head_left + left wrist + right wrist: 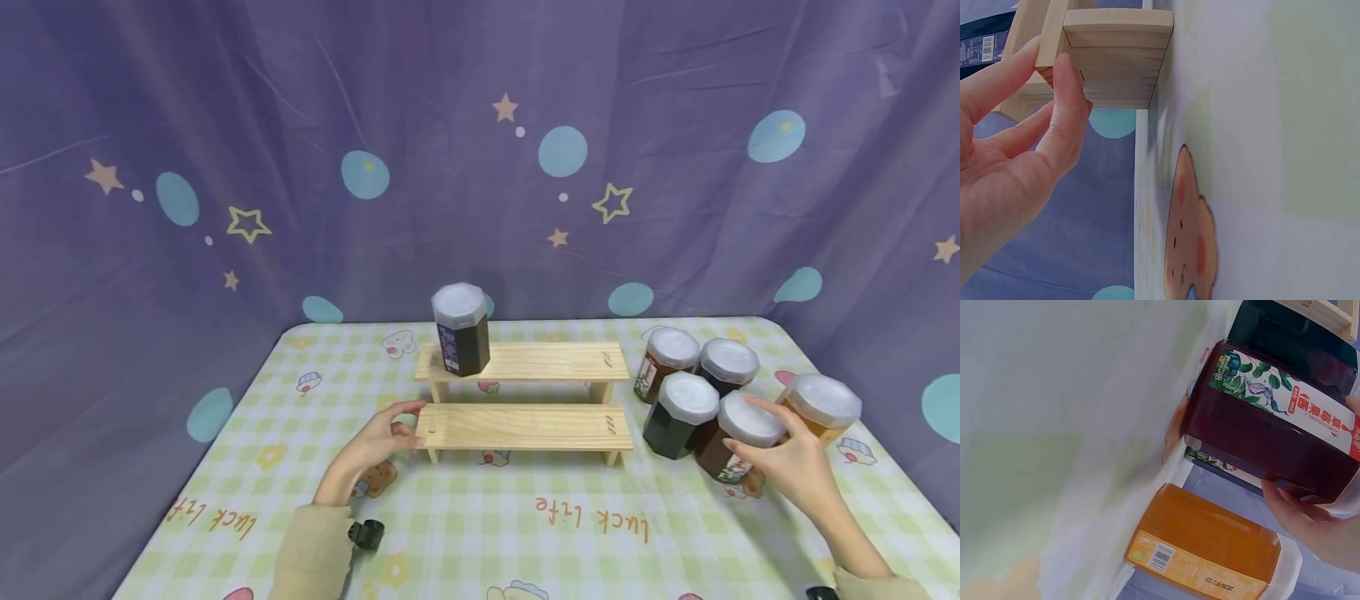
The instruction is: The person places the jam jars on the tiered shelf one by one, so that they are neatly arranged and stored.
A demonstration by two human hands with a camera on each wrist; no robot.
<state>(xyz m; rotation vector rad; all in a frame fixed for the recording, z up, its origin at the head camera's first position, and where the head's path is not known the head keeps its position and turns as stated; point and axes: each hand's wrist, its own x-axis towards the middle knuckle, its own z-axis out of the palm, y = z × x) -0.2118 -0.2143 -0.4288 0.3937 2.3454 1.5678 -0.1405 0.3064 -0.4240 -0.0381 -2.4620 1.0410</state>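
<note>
The right hand (791, 458) grips the dark-red, faceted jar with a frosted white lid (1260, 447), right of the pale wooden two-tier rack (517, 427); the left hand (377, 439) pinches the rack's lower end. Apparently, grasping is underway; lifting would call for clearing the neighbouring blackish faceted jar (667, 429). Farther, a black, white-lidded jar (471, 348) stands on the upper tier.

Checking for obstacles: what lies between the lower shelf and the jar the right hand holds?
In the head view, a dark jar stands between the lower shelf and the held jar.
</note>
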